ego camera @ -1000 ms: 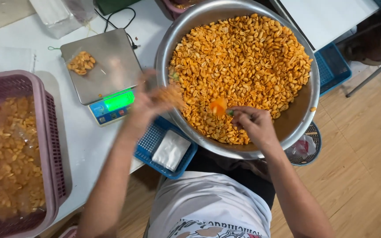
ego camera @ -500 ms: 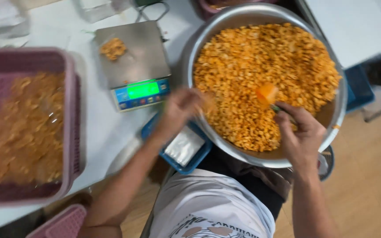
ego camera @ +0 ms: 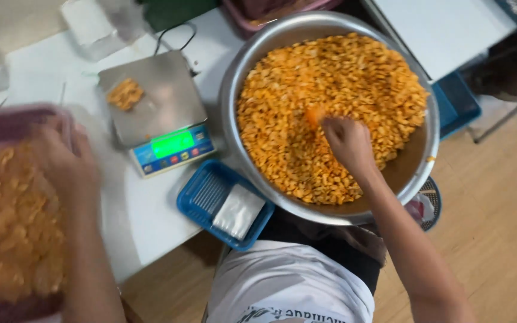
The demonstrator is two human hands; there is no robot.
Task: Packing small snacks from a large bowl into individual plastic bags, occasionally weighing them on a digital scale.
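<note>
Right hand [ego camera: 345, 142]: fingers curled shut around an orange scoop [ego camera: 314, 115], which sits in the orange snack mix [ego camera: 354, 78] near the middle of the big metal bowl [ego camera: 234, 78]. The bowl rests at the desk's front edge, over the person's lap.

Left hand [ego camera: 61, 158]: blurred, fingers spread loosely over the rim of the pink basket [ego camera: 7, 122] at the far left; whether they hold anything cannot be told. The basket holds bagged snack mix.

Between basket and bowl, on the white desk [ego camera: 133, 209], stands a scale [ego camera: 157, 113] with a lit green display and a small pile of snack [ego camera: 125, 94] on its plate. Just in front of it lies a blue tray [ego camera: 201, 194] with a white packet [ego camera: 239, 210] inside, touching the bowl's underside.
</note>
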